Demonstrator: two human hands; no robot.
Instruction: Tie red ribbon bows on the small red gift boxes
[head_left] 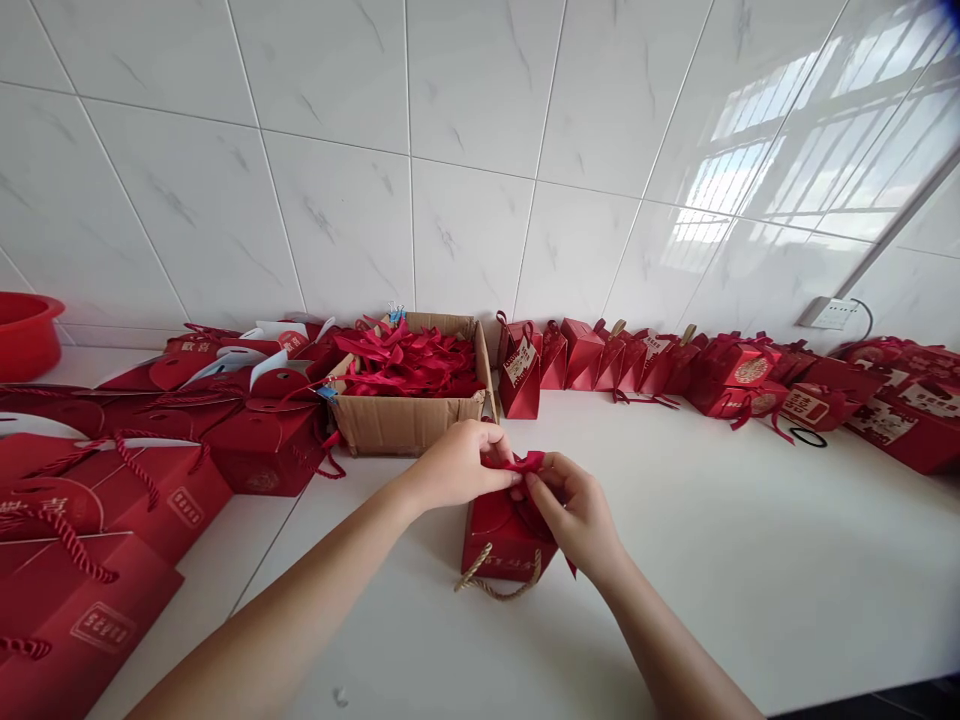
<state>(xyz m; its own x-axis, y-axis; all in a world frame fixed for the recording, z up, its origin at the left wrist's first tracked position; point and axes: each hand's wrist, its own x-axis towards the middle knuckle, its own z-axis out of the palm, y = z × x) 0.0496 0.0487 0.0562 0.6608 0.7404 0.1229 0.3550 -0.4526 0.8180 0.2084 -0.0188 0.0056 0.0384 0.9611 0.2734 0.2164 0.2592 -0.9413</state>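
Observation:
A small red gift box [499, 555] stands on the white table in front of me, a twisted gold cord handle [510, 592] hanging down its near side. Over its top, a red ribbon [531, 461] is pinched between both hands. My left hand [465, 465] comes in from the left, thumb and fingers closed on the ribbon. From the right, my right hand [574, 505] grips the same ribbon, fingers close to those of the left. A ribbon tail shows below the right hand. The hands partly cover the box top, and any knot is hidden.
Behind the box, an open cardboard box [397, 425] holds many red ribbons [409, 360]. Red gift boxes with cords [262, 450] crowd the left side. A row of red boxes [581, 355] lines the tiled wall. A black ring [808, 437] lies at right; a red basin [26, 335] sits far left.

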